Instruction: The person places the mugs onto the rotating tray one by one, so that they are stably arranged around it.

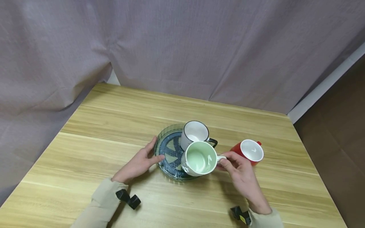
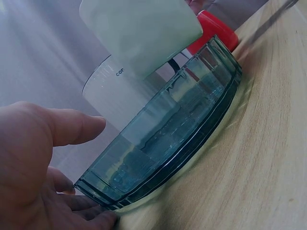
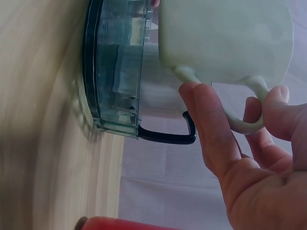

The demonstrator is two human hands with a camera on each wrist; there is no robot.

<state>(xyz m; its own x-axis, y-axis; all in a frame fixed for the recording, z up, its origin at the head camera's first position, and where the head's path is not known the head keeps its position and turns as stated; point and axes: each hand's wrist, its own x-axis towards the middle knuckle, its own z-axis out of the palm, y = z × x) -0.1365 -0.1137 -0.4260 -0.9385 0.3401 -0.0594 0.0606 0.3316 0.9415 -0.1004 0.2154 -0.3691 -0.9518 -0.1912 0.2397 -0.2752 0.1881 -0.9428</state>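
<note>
My right hand pinches the handle of a light green mug. In the right wrist view the base of this mug is raised above the rim of a round, bluish glass tray. Inside the tray stands a white mug with a black rim and black handle, partly hidden behind the green one. At the tray's left side is my left hand. Its fingers touch the outer wall low down, while the thumb extends above the rim without touching it.
Just beyond my right hand a red mug with a white inside sits on the wooden table. A grey curtain hangs along the table's back edge. To the right stands a brown panel.
</note>
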